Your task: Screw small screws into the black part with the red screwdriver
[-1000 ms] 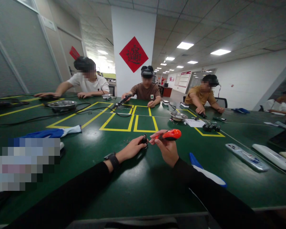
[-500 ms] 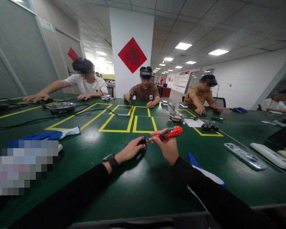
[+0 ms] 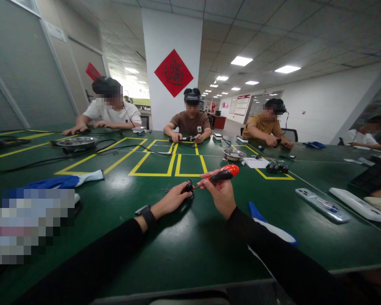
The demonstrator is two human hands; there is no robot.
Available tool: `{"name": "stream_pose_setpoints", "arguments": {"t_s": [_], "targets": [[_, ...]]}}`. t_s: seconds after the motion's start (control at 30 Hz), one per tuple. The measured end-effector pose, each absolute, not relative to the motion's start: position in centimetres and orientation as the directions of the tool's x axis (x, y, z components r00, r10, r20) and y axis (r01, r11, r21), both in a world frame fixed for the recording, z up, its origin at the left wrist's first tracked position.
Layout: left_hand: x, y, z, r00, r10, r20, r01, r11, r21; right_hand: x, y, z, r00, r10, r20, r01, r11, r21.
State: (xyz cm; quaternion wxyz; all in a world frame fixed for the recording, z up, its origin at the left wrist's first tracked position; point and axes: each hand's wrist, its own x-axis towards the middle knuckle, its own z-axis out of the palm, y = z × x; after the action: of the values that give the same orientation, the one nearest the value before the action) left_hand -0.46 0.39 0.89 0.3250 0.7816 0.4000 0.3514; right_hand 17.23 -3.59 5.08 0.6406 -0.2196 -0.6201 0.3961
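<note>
My left hand [image 3: 174, 198] is closed around a small dark cylindrical part [image 3: 189, 185] with a metal-rimmed top, held upright just above or on the green table [image 3: 190, 254]. Between the fingers of my right hand [image 3: 221, 195] is a red-and-black screwdriver [image 3: 225, 173], its handle pointing up to the right. The thin shaft runs left to the side of the dark part; whether its tip sits in a screw is too small to tell. Several tiny screws [image 3: 167, 190] lie beside my left hand.
A blue-and-white glove [image 3: 273, 226] lies by my right forearm, another glove [image 3: 63, 181] to the left. Further right are a phone [image 3: 322, 205] and a white case [image 3: 358, 204]. Metal bowls [image 3: 234, 155], black blocks [image 3: 277, 167] and cables lie farther back, where several people work.
My hands keep their hold, and the screwdriver handle has turned, showing more black. The view has shifted slightly. Across the table, the middle person's hands have come together over a dark object.
</note>
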Motion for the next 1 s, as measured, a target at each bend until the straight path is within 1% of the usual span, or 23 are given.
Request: {"name": "stream_pose_setpoints", "arguments": {"t_s": [0.23, 0.43, 0.67, 0.83, 1.0], "targets": [[-0.43, 0.43, 0.80, 0.431, 0.848, 0.307, 0.411, -0.488, 0.770, 17.22, -4.23, 5.32, -0.168, 0.748, 0.642, -0.225, 0.605, -0.764], [-0.49, 0.41, 0.54, 0.458, 0.827, 0.325, 0.427, -0.526, 0.736, 17.09, -4.17, 5.02, -0.126, 0.745, 0.655, -0.218, 0.624, -0.751], [-0.48, 0.19, 0.64, 0.463, 0.810, 0.361, 0.469, -0.569, 0.676, 17.33, -4.13, 4.93, -0.133, 0.744, 0.654, -0.175, 0.632, -0.755], [-0.37, 0.24, 0.44, 0.441, 0.822, 0.361, 0.464, -0.553, 0.692, 17.34, -4.13, 4.88, -0.139, 0.740, 0.658, -0.208, 0.628, -0.750], [-0.27, 0.21, 0.43, 0.425, 0.830, 0.361, 0.446, -0.539, 0.714, 17.28, -3.99, 4.78, -0.118, 0.738, 0.664, -0.192, 0.640, -0.744]]}}
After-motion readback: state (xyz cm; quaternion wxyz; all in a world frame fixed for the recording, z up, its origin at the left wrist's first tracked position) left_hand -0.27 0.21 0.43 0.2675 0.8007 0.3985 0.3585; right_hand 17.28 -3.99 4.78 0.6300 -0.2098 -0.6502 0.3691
